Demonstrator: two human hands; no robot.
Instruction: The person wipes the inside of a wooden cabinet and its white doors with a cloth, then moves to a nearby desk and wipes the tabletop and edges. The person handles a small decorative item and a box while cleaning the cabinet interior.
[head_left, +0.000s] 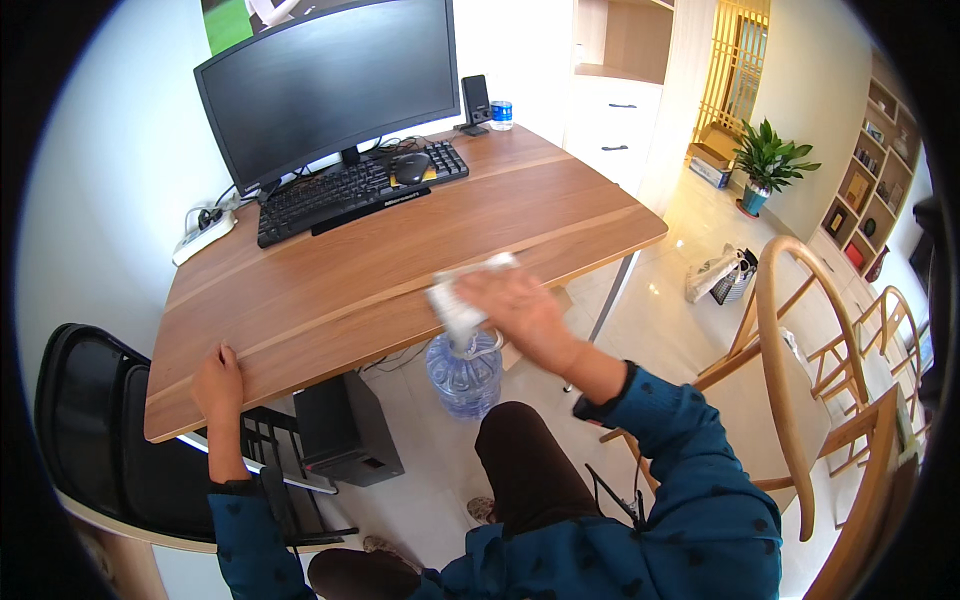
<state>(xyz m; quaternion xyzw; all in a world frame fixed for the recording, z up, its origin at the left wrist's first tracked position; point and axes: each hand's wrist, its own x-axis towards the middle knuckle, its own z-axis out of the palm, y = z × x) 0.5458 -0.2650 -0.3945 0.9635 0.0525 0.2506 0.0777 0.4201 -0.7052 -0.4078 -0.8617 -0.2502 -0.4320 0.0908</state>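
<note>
My right hand (517, 300), a little blurred, lies flat over a white cloth or wipe (456, 301) at the front edge of the wooden desk (360, 270). Part of the cloth hangs past that edge. My left hand (219, 379) rests at the desk's near left edge with its fingers curled; nothing shows in it. A black keyboard (337, 196) lies below a curved monitor (330, 82), and a black mouse (412, 169) sits on top of the keyboard over something yellow. Behind them, a small speaker (476, 103) stands beside a short water bottle (502, 116).
A large clear blue water jug (465, 379) and a black computer tower (349, 427) stand on the floor below the desk. To the left is a black folding chair (90, 420); to the right, a wooden armchair (780, 360). A power strip (204, 234) lies at the desk's left rear.
</note>
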